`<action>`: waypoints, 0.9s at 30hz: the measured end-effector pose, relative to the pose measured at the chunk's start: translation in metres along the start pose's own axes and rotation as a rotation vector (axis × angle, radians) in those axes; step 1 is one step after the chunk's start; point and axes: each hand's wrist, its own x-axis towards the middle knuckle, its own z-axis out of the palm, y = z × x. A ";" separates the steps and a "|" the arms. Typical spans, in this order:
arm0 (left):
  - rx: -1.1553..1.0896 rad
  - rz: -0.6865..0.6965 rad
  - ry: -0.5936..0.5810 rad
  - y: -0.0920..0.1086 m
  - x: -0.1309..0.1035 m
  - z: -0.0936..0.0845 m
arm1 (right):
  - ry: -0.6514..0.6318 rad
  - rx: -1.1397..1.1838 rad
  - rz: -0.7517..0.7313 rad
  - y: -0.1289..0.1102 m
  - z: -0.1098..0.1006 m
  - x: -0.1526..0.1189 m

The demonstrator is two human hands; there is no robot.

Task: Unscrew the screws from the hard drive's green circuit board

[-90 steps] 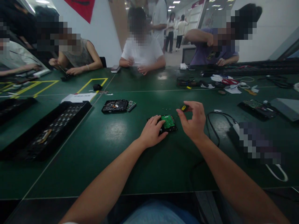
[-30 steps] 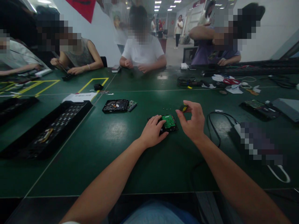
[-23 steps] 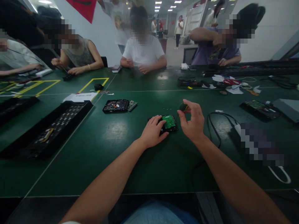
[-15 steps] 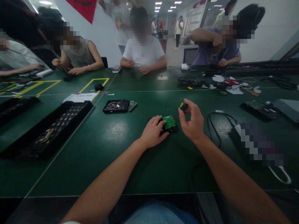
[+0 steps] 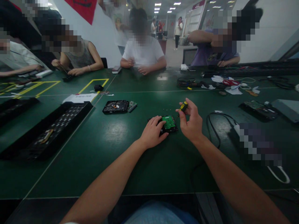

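Note:
A hard drive [image 5: 171, 127] with its green circuit board facing up lies on the green table. My left hand [image 5: 153, 132] grips it across its left part, fingers over the top and thumb at the near edge, hiding that side. In my right hand [image 5: 191, 121] is a screwdriver [image 5: 184, 106] with a black and yellow handle, pinched between fingers and thumb. Its thin shaft slants down toward the drive's right edge; whether the tip touches a screw I cannot tell. Several tiny bits, perhaps screws [image 5: 167, 109], lie just beyond the drive.
Left of the drive lies another opened hard drive [image 5: 115, 106] with a loose circuit board [image 5: 132, 106]. A long black tray [image 5: 70, 124] sits farther left. On the right are a black cable [image 5: 215, 130] and another drive [image 5: 259, 109]. Several people sit across the table.
The screwdriver handle has turned in my right fingers, showing more yellow, and my right hand has shifted very slightly left. My left hand and the drive stay put.

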 end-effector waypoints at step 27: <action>0.005 -0.004 -0.005 -0.001 0.000 0.001 | 0.062 -0.064 -0.011 0.003 0.000 0.000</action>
